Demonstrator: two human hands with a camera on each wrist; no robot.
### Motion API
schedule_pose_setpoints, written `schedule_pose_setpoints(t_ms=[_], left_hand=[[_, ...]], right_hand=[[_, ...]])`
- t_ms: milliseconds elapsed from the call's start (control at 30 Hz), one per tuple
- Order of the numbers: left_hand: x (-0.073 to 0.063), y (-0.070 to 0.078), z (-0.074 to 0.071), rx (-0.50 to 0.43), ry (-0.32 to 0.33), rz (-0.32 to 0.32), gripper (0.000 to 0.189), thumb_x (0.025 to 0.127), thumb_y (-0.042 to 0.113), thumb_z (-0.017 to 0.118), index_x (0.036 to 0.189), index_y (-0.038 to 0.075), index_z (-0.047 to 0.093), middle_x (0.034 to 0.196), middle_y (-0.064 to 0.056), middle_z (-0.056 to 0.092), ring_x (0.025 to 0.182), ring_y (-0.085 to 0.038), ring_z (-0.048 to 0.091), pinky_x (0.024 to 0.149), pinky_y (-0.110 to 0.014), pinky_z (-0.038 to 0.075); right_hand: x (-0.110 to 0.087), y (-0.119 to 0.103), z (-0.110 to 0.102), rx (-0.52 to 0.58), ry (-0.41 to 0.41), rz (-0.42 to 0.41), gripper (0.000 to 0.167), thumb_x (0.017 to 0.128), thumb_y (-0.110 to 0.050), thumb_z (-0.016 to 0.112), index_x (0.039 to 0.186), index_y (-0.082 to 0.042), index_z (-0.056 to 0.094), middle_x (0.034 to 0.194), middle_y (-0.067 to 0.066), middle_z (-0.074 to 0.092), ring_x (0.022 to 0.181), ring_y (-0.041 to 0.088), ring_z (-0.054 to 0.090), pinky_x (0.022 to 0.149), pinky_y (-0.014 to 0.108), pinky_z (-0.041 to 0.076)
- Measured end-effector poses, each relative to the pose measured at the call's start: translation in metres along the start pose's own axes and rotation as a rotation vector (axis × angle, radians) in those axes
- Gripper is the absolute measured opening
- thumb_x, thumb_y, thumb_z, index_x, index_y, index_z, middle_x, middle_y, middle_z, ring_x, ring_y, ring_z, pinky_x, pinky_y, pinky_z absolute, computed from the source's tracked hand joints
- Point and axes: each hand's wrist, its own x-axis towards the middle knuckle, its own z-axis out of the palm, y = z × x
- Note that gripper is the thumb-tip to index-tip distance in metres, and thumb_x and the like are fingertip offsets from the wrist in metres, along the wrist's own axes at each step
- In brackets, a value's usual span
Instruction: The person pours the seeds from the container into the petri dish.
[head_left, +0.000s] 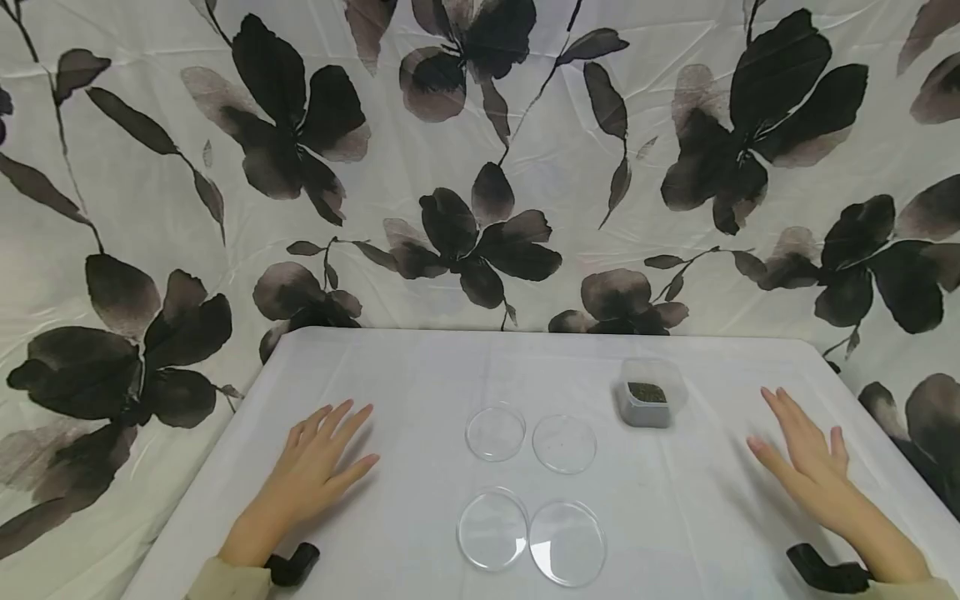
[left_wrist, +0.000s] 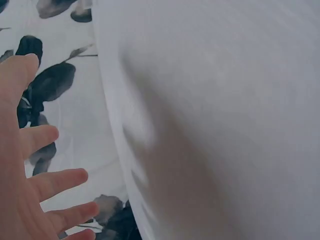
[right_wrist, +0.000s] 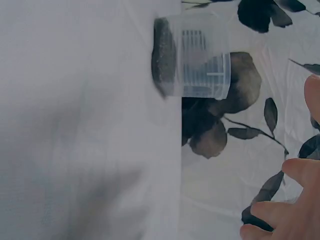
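Observation:
My left hand [head_left: 311, 471] is over the left side of the white table, fingers straight and spread, holding nothing. On the opposite side my right hand [head_left: 813, 467] is held the same way, palm turned inward and empty. Between them lie clear round dishes that look like petri dish halves: a back pair, left [head_left: 495, 456] and right [head_left: 564, 468], and a slightly larger front pair, left [head_left: 492, 533] and right [head_left: 567, 546]. Nearest to my right hand stands a small clear plastic tub [head_left: 645, 414] holding dark green crumbly material [head_left: 647, 392]. The tub [right_wrist: 205, 70] also shows in the right wrist view.
A white cloth covers the table [head_left: 405, 367], whose back edge meets a hanging curtain [head_left: 585, 183] with dark flowers. Each wrist carries a black camera mount, left [head_left: 294, 565] and right [head_left: 825, 571]. The front dishes sit edge to edge.

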Motion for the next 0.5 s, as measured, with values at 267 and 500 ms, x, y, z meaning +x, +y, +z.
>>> schedule_pose_setpoints(t_ms=[267, 500], left_hand=[[0.009, 0.003, 0.008, -0.075, 0.000, 0.001, 0.065, 0.096, 0.050, 0.058, 0.150, 0.015, 0.044, 0.150, -0.019, 0.043, 0.134, -0.044, 0.036, 0.102, -0.063, 0.027], [0.015, 0.005, 0.014, -0.198, -0.004, 0.012, 0.063, 0.097, 0.045, 0.059, 0.149, 0.013, 0.044, 0.148, -0.018, 0.044, 0.135, -0.040, 0.034, 0.100, -0.060, 0.027]], right_hand=[[0.019, -0.005, 0.008, 0.042, -0.032, 0.001, 0.071, 0.103, -0.030, 0.048, 0.158, -0.004, 0.012, 0.160, 0.031, 0.007, 0.143, 0.056, 0.009, 0.103, 0.072, -0.020], [0.034, -0.007, 0.016, 0.098, -0.032, -0.007, 0.071, 0.104, -0.030, 0.046, 0.158, -0.004, 0.009, 0.159, 0.033, 0.008, 0.142, 0.057, 0.009, 0.103, 0.073, -0.019]])
